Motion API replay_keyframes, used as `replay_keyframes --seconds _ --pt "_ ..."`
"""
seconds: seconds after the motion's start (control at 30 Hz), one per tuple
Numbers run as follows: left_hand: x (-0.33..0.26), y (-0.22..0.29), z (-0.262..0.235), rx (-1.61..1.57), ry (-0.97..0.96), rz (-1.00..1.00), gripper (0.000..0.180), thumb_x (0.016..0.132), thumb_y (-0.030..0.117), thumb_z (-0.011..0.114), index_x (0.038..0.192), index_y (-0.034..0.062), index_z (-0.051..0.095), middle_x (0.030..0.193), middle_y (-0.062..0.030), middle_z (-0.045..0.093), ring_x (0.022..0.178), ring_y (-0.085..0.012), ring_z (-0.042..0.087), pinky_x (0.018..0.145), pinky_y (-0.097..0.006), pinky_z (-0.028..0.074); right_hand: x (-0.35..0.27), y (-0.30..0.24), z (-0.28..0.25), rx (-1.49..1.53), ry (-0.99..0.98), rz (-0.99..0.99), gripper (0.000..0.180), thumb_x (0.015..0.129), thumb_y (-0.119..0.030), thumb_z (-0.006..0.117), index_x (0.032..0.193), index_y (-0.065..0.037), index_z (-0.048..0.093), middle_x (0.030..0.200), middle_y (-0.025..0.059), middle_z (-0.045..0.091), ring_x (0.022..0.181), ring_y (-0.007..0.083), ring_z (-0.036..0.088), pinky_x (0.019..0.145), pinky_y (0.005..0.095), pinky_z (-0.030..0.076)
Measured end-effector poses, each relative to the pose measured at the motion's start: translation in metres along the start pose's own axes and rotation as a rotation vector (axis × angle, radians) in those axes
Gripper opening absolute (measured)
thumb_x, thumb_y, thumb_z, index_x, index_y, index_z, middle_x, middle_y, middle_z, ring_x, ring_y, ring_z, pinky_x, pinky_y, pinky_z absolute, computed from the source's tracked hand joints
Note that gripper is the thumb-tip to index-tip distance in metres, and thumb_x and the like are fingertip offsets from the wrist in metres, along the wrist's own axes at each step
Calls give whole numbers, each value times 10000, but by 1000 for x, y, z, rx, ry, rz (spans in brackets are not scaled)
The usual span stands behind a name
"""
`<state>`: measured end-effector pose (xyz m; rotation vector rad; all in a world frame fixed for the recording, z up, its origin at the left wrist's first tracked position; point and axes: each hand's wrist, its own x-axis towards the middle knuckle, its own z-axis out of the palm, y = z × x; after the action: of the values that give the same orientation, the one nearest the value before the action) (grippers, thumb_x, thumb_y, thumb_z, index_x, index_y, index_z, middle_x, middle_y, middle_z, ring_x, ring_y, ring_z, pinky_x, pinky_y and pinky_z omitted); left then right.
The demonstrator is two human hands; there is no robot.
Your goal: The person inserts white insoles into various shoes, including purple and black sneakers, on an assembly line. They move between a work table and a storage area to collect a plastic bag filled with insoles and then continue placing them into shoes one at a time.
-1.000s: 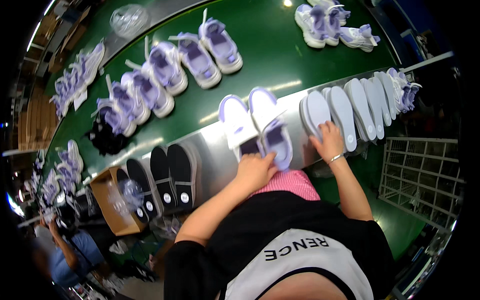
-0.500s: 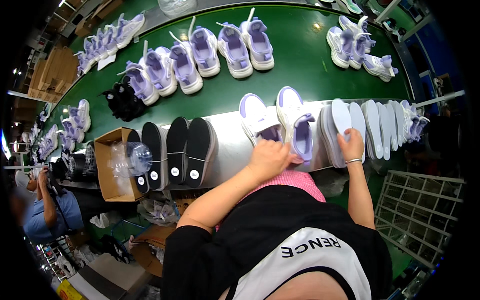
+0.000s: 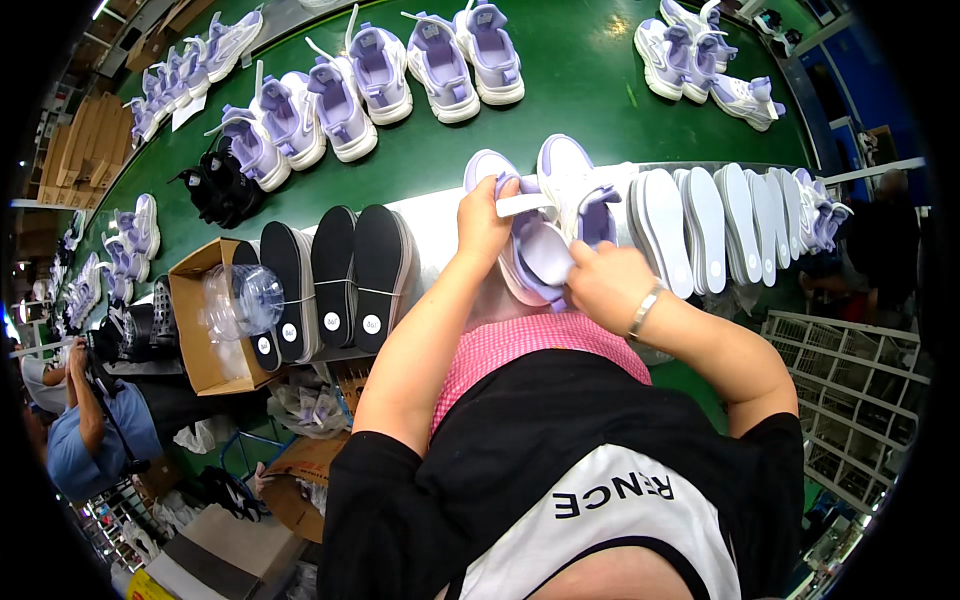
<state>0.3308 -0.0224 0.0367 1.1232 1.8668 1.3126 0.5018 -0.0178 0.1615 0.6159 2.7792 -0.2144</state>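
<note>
A lavender and white sneaker (image 3: 487, 168) is tilted up at the edge of the grey bench (image 3: 432, 225). My left hand (image 3: 484, 217) grips its upper and holds the opening apart. My right hand (image 3: 604, 281) holds a pale lavender insole (image 3: 546, 256) with its front end inside that sneaker. The matching second sneaker (image 3: 570, 178) lies just to the right, touching it. A row of white insoles (image 3: 700, 225) stands on edge further right, an arm's reach from my right hand.
Three black soles (image 3: 330, 268) lie left of the sneaker, beside a cardboard box (image 3: 188, 325) holding clear plastic. Beyond the bench, a green conveyor (image 3: 580, 80) carries several lavender sneakers. A white wire rack (image 3: 850, 390) stands at right. Another person (image 3: 80, 430) works at lower left.
My right hand left the row of white insoles with one insole and brought it to the sneaker. My left hand lifted the sneaker and opened it. The view shifted right.
</note>
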Motion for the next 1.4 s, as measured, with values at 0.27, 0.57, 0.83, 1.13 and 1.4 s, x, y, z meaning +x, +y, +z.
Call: replay_keyframes --seconds 0.27,0.57,0.83,1.13,1.4 --pt "-4 8 11 -54 107 -131 320 827 304 503 733 4 560 615 -147 577 571 -266 568 532 -355 421 62 -1 66 153 89 303 182 703 -184 547 769 -19 587 879 176 552 735 305 578 626 393 482" --pt "5 -5 -3 -558 -99 -443 316 848 292 463 819 -8 555 646 -100 593 532 -200 557 504 -343 437 22 9 25 29 -85 284 264 703 -273 556 862 -64 578 834 103 583 828 251 557 716 402 402" --pt "-19 1 19 -222 -99 52 413 632 -4 531 1037 -32 454 963 -182 556 938 -284 546 802 -346 431 62 12 64 111 -7 89 164 733 -185 508 763 -67 617 798 121 597 764 281 573 658 377 469" --pt "-17 9 13 -54 -146 -157 467 637 -11 473 1103 -34 458 1005 -137 556 914 -211 549 777 -278 428 117 23 108 255 -407 278 207 728 -210 550 874 -104 652 889 105 628 859 236 600 774 324 445" --pt "-15 -15 22 -60 -110 38 512 648 22 502 1145 -71 421 1022 -170 543 926 -224 538 779 -284 433 130 30 148 253 -353 460 335 797 -300 469 1038 -107 600 1080 81 575 1004 195 546 831 290 431"
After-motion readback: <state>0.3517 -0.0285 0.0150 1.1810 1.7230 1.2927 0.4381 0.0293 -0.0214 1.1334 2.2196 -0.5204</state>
